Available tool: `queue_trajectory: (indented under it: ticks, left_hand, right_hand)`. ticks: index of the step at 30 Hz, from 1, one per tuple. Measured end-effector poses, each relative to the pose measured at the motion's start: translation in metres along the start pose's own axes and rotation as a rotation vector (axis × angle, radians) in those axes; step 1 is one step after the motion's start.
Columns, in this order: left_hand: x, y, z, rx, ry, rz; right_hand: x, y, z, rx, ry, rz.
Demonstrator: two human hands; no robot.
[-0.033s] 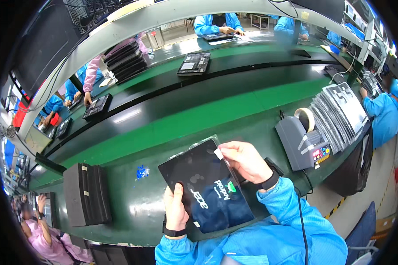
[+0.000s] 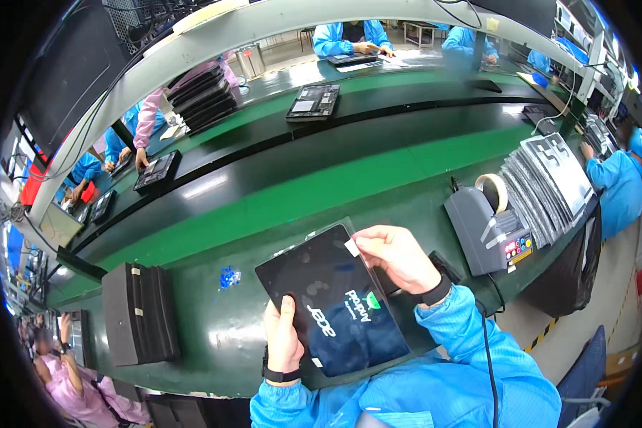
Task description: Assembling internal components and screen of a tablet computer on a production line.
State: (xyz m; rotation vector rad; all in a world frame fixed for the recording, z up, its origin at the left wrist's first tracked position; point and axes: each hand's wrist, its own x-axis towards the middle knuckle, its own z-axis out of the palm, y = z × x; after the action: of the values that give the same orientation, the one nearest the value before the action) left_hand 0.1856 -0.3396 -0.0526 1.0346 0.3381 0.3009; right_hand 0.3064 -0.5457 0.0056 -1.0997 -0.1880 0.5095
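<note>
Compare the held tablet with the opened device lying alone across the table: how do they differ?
The tablet is held in the left hand, while the opened device lies with no hand on it. The tablet has a lit screen with a green mark; the opened device shows its inner parts. Both are flat, mostly dark and roughly rectangular.

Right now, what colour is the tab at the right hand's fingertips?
White. The tab shows best in the head view, the only one.
</note>
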Motion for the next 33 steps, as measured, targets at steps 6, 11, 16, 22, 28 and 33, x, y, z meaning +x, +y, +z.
queue_trajectory:
  ticks: [6,11,16,22,28,33]
  left_hand:
    - [0.004,-0.007,-0.01,0.073,-0.007,0.003]
    - [0.005,-0.007,-0.01,0.087,0.01,0.033]
    - [0.011,-0.012,-0.008,0.149,0.012,0.07]
    - [0.034,0.017,0.004,0.193,0.021,0.119]
    - [0.183,0.023,-0.019,-0.241,0.05,-0.148]
    - [0.312,-0.013,-0.027,-0.491,0.425,0.003]
  right_hand:
    - [0.003,-0.021,0.002,-0.221,0.102,-0.181]
    - [0.011,0.012,0.001,-0.221,0.21,-0.127]
    - [0.01,0.025,0.012,-0.285,0.139,-0.093]
    - [0.026,0.016,0.0,-0.129,0.082,-0.084]
    - [-0.005,0.018,-0.038,-0.138,0.413,-0.276]
    - [-0.054,0.042,-0.072,-0.263,0.615,-0.332]
